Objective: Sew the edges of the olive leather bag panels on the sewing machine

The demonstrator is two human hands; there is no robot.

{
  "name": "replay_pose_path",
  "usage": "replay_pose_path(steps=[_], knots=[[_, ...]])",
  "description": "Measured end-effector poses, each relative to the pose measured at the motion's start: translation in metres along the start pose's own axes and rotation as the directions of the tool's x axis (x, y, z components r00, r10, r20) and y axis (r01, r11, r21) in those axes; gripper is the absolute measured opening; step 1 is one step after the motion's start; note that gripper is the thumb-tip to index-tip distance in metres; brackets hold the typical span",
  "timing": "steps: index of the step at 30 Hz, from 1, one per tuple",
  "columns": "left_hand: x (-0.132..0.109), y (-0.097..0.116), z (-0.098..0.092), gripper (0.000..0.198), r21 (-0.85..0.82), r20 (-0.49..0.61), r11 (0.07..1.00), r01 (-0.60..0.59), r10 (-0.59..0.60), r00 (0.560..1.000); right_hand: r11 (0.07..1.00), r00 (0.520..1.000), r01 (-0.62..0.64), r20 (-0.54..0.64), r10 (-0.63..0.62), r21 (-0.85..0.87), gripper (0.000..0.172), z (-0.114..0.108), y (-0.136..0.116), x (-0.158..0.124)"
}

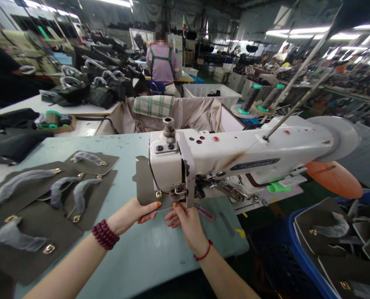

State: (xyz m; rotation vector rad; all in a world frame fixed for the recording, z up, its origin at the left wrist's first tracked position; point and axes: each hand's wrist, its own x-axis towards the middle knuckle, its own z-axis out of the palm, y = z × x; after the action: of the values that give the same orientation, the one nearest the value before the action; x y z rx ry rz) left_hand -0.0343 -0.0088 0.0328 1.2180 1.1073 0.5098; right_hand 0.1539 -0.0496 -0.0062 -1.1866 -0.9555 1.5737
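A grey-brown panel [144, 182] with a gold buckle [159, 195] lies under the head of a white sewing machine [169, 160]. At its near left edge, my left hand [144, 211] pinches the panel between thumb and fingers. My right hand [184, 216] holds the near edge beside the needle area, its thumb on top and its other fingers below. The machine head hides the panel's right part. Just right of my right hand, a pink tool [205, 212] rests on the pale green table [135, 257].
Similar panels [60, 232] with wrapped handles overlap on the left. A blue basket [300, 249] of panels stands at the lower right. Thread cones [250, 99] stand behind the machine. A person [162, 62] sits further back, facing away, near dark bags [100, 93].
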Motion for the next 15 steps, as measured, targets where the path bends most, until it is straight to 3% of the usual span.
replay_pose_path(steps=[9, 15], knots=[[0.000, 0.007, 0.001, 0.046, 0.080, -0.066, 0.995, 0.059, -0.054, 0.996, 0.993, 0.991, 0.001, -0.136, 0.015, 0.120, 0.047, 0.015, 0.005, 0.001], [0.004, 0.010, -0.004, 0.045, 0.123, -0.071, 0.992, 0.037, -0.028, 0.997, 0.982, 0.989, -0.018, -0.139, 0.045, 0.186, 0.046, 0.029, 0.007, 0.004]])
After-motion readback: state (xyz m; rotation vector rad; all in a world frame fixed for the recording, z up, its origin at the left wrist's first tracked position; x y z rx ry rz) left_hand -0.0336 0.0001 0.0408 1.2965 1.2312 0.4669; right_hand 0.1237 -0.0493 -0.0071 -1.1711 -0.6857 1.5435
